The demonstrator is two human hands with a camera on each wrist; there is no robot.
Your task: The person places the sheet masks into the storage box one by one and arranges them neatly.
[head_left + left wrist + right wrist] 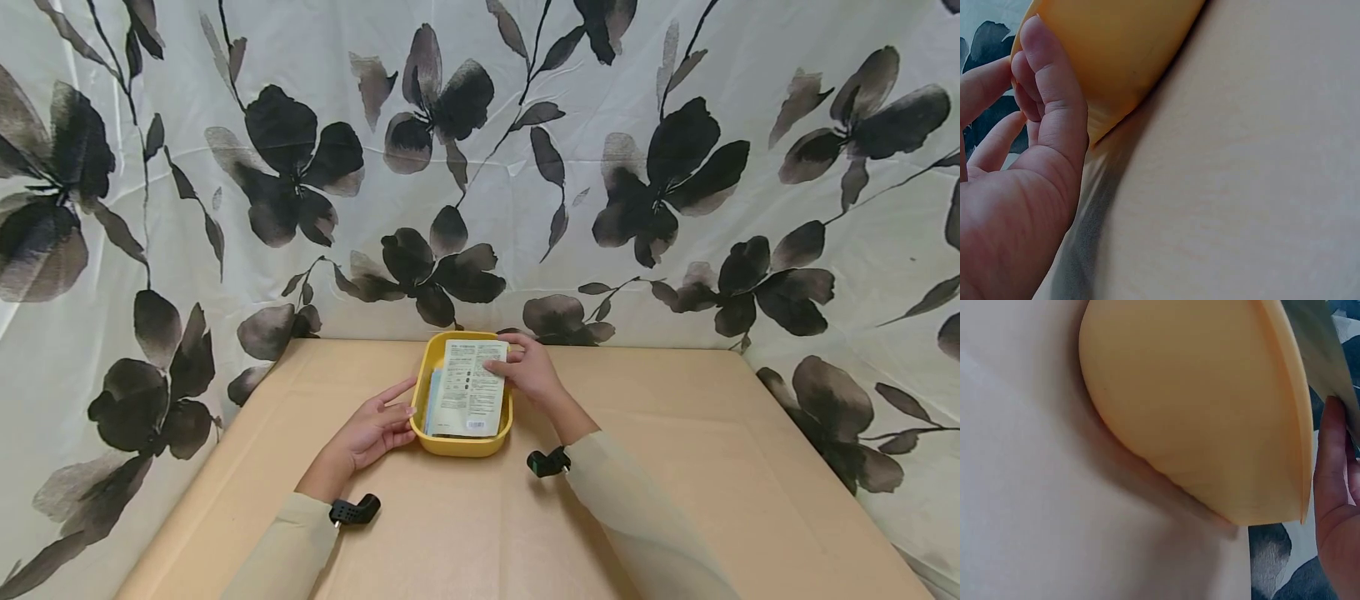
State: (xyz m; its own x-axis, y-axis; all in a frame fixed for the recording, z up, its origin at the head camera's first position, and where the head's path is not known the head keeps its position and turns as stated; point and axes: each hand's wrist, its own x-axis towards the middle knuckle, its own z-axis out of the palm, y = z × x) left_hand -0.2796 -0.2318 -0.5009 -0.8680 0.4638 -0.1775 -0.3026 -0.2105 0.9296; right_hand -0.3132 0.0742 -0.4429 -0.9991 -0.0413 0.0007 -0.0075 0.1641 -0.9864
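A yellow tray [461, 447] with rounded corners stands on the table. My right hand [531, 372] pinches a flat white printed packet [471, 387] by its right edge, thumb on top. The packet lies over the tray's opening, and small text and a barcode show on its face. A light blue edge of another flat packet [432, 402] peeks out on its left, mostly hidden. My left hand [378, 429] touches the tray's left side with its fingers loosely extended. In the left wrist view those fingertips [1036, 39] lie against the tray's outer wall.
The tan table [660, 467] spreads out around the tray. Behind and on both sides hangs a white cloth [540, 250] with dark flowers, meeting the table's back edge just beyond the tray. Each wrist wears a black camera band [355, 509].
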